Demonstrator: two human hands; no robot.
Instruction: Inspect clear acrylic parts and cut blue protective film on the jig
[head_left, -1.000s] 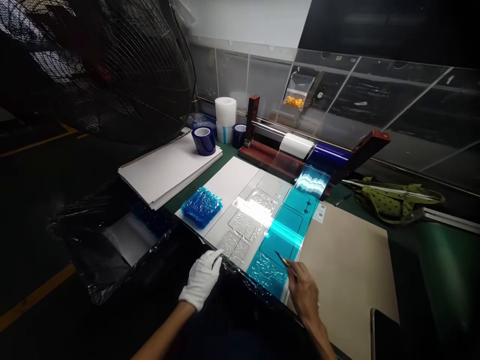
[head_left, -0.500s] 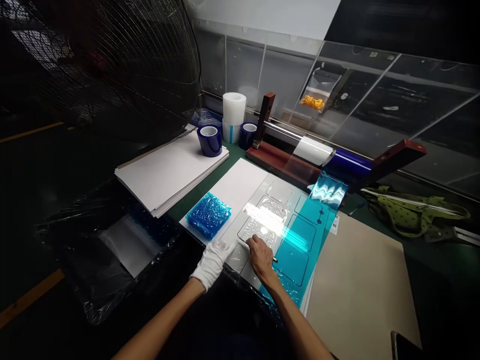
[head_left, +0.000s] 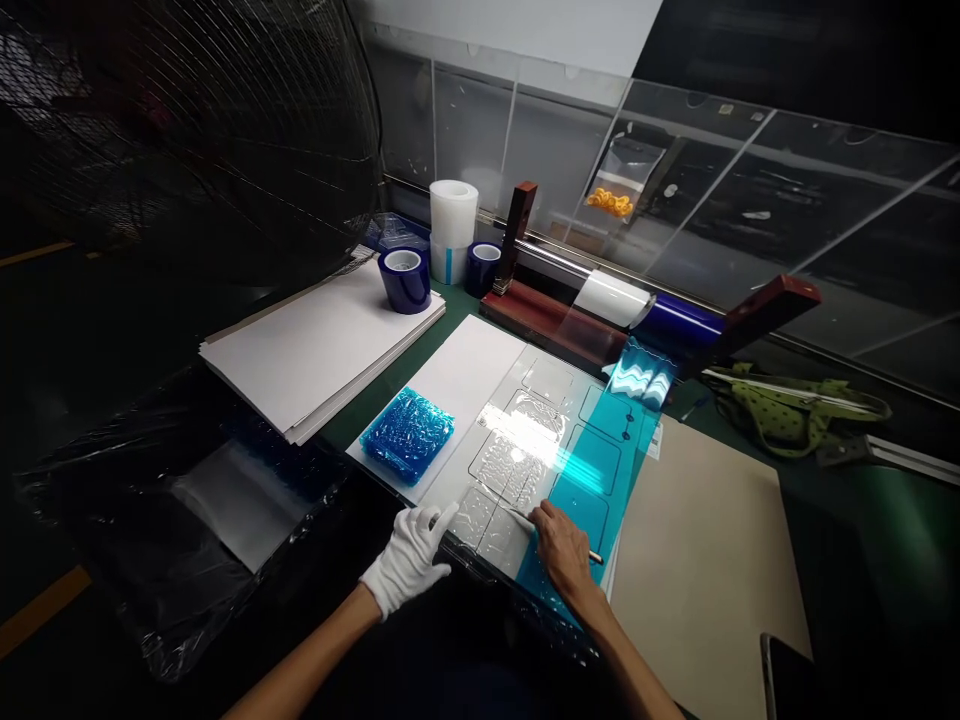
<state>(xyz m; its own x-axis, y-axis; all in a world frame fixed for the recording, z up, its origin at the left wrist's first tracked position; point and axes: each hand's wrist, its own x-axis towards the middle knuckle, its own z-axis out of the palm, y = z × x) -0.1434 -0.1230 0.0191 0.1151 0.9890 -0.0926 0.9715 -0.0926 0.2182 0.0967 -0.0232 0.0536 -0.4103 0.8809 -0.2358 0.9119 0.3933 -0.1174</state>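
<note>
My left hand, in a white glove, hovers at the near edge of a clear sheet printed with black rounded outlines; its thumb and fingers are apart, with nothing in them. My bare right hand grips a slim pen-like tool, whose pale pointed tip reaches the sheet's near part. I cannot make out the exact kind of tool. Blue film covers the sheet's right side and runs up to a roll. Left of the sheet, a square pad of crinkled blue film lies on white paper.
A dark red stand holds the blue film roll at the back. Purple-blue tape sits on a paper stack. Brown board lies right, a phone-like object on it. A large fan stands left.
My right hand has moved right and nearer with the tool, its tip now lower on the sheet. My left hand has drawn back slightly and its fingers have spread. The view has shifted slightly.
</note>
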